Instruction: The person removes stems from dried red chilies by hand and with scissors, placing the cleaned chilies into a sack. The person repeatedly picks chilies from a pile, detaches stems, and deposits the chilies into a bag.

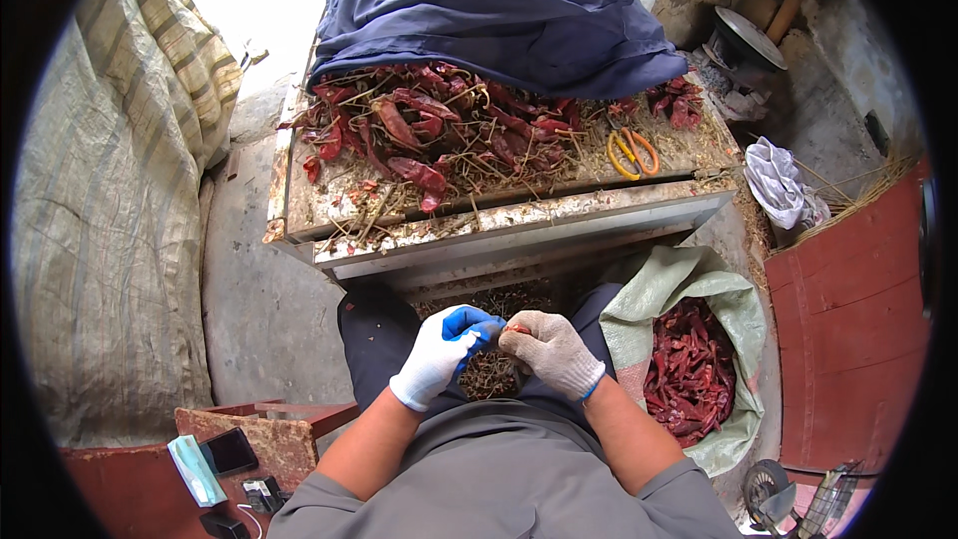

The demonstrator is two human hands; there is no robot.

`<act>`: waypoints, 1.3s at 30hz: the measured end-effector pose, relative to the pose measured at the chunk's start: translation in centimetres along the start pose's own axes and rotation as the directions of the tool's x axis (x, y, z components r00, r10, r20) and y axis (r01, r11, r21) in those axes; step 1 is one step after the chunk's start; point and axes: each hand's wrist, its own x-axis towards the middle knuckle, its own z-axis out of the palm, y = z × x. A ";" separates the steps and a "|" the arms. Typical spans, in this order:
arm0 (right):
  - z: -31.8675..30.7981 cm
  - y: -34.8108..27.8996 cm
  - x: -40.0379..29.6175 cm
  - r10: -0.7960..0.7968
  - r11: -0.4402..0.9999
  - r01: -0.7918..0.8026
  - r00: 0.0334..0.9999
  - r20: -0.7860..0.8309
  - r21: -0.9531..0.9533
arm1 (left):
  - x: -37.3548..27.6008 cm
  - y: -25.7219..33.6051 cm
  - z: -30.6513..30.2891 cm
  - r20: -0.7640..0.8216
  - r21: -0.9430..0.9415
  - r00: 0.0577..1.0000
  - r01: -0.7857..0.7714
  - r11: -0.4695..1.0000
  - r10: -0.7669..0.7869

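My left hand [449, 352], in a white knit glove with a blue-coated palm, is in front of my lap with thumb and fingertips drawn together. Whether it pinches anything is hidden. Close against it, my right hand [552, 352] wears a beige knit glove and grips a small red piece of dried chili pepper [518, 329]. Below both hands, loose stems and debris [490, 378] lie between my knees. To the right stands a pale green woven sack [625, 314], its mouth rolled back, full of dried red chili peppers [688, 382].
Ahead, a worn table [322, 202] bears a heap of stemmed dried chilies [419, 120] partly under dark blue cloth [494, 15]. Scissors with yellow and orange handles [632, 153] lie there. A red bench [254, 434] at left holds a phone [228, 451] and a face mask [196, 470].
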 end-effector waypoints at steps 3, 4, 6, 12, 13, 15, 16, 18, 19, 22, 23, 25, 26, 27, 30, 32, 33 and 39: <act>0.3 -0.9 -0.6 0.082 0.968 -0.096 0.994 0.066 0.234 | -0.2 -0.6 0.6 0.004 -0.058 0.999 -0.048 0.997 0.049; 0.5 -1.2 -0.8 0.116 0.950 -0.134 0.990 0.081 0.281 | -0.2 -0.7 0.9 -0.002 -0.053 0.996 -0.091 0.994 0.091; 0.5 -1.7 -1.0 0.166 0.922 -0.192 0.980 0.106 0.335 | -0.5 -0.4 1.1 -0.009 -0.045 0.998 -0.060 0.997 0.060; -0.5 0.3 -0.1 0.042 0.997 -0.038 0.998 -0.056 0.067 | 0.3 2.9 1.6 0.301 0.870 0.753 -0.469 0.155 0.585; -0.3 0.3 0.0 0.028 0.999 -0.025 0.996 -0.082 0.037 | 0.3 2.7 1.9 0.282 0.881 0.755 -0.448 0.150 0.592; -0.3 0.0 -0.5 0.121 0.970 -0.104 0.991 -0.061 0.222 | 0.5 0.9 2.4 -0.021 0.690 0.875 -0.338 0.641 0.484; -0.3 -0.1 -0.6 0.151 0.942 -0.129 0.987 -0.050 0.310 | 0.6 0.2 2.6 -0.102 0.583 0.922 -0.248 0.774 0.373; -0.4 1.1 -0.4 0.135 0.882 -0.106 0.990 -0.029 0.459 | 0.9 -0.3 3.1 -0.164 0.332 0.966 -0.135 0.934 0.198; -0.6 1.7 -0.5 0.120 0.847 -0.093 0.993 -0.017 0.523 | 1.1 -0.4 3.4 -0.172 0.193 0.980 -0.068 0.979 0.102; -1.0 1.8 -1.3 0.016 0.797 -0.022 1.000 0.015 0.604 | 2.4 -3.0 1.7 -0.211 -0.176 0.976 -0.092 0.980 0.053; -1.2 1.5 -1.6 -0.018 0.783 0.003 1.000 0.018 0.622 | 3.0 -3.3 1.1 -0.260 -0.204 0.965 -0.095 0.974 0.040; -1.6 0.6 -2.1 -0.034 0.794 0.044 0.999 -0.027 0.606 | 3.3 -4.2 -1.7 -0.181 0.097 0.981 0.084 0.992 -0.065; -2.1 0.2 -2.2 -0.045 0.819 0.075 0.997 -0.066 0.569 | 3.4 -5.2 -2.7 -0.190 0.328 0.978 -0.013 0.944 0.080; -2.8 -0.1 -2.4 -0.049 0.842 0.104 0.992 -0.117 0.529 | 3.6 -5.6 -3.3 -0.165 0.543 0.960 -0.102 0.834 0.225; -6.0 -0.1 -4.5 -0.060 0.907 0.204 0.928 -0.367 0.368 | 3.3 -1.1 -3.5 0.107 0.957 0.830 -0.235 0.168 0.548; -9.9 1.4 -6.7 -0.081 0.958 0.210 0.849 -0.522 0.193 | 2.7 2.7 -3.8 0.045 0.944 0.794 -0.232 0.233 0.607; -12.4 2.8 -7.8 -0.095 0.988 0.147 0.816 -0.570 0.047 | 2.5 4.0 -4.7 0.039 0.948 0.740 -0.240 0.210 0.671; -20.6 7.8 -15.5 -0.287 0.395 -0.611 0.628 -0.723 -0.687 | 6.9 10.3 -7.1 0.070 0.984 0.673 -0.166 0.058 0.737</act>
